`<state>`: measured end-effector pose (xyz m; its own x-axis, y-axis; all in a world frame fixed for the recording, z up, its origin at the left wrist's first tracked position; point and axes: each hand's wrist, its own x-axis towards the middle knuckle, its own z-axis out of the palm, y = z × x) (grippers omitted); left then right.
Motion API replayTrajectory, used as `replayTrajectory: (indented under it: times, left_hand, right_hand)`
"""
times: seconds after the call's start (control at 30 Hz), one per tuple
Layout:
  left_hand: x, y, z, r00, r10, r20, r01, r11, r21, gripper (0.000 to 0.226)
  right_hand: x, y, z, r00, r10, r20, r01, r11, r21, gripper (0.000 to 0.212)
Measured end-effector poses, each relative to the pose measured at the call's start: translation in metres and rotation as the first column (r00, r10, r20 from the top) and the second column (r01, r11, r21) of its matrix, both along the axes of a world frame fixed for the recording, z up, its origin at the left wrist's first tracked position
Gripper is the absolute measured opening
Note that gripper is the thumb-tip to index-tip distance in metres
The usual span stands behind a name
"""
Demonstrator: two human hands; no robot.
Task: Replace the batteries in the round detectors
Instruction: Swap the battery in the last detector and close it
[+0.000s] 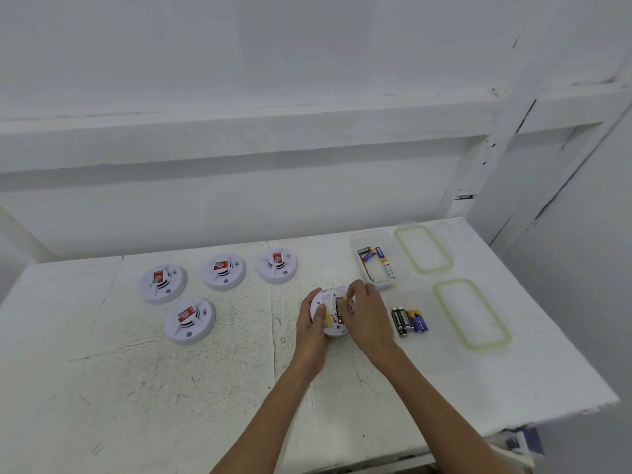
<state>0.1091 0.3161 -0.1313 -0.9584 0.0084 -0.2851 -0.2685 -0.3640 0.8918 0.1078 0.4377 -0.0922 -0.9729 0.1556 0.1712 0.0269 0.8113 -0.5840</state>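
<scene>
White table (342, 388): scuffed, carrying everything.
Clear tub (402, 268): far right, a few batteries inside, two green-rimmed lids (424, 248) beside it.
Waiting detectors (162, 283): four, face up, well left of the hands.
Left hand (313, 323): wraps the open detector (328, 302) mid-table, back up, thumb across it.
Right hand (364, 309): fingertips pinch a yellow piece (347, 298) at the battery bay; battery or tab, I cannot tell.
Loose batteries (408, 319): just right of that hand.
Risk: I'd guess a reversed cell, or used and fresh batteries getting mixed, since the piles lie close.
</scene>
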Motion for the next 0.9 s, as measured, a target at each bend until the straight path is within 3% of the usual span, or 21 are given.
replayTrajectory:
  times: [0.4,0.7,0.9]
  left_hand:
    - [0.004,0.000,0.007,1.000,-0.004,-0.014,0.004,1.000,0.006,0.035]
    - [0.002,0.000,0.006,1.000,-0.029,-0.012,0.028,0.999,-0.045,0.032]
    - [0.002,-0.002,0.001,0.999,-0.040,-0.011,0.039,0.998,-0.041,0.031]
  right_hand:
    - [0.001,-0.002,-0.005,1.000,-0.003,-0.022,0.002,0.999,-0.033,0.017]
    - [0.003,0.019,0.017,0.977,-0.152,-0.150,0.083,0.918,-0.388,0.016]
    - [0.011,0.075,0.026,0.955,-0.280,-0.099,0.242,0.927,-0.288,0.013]
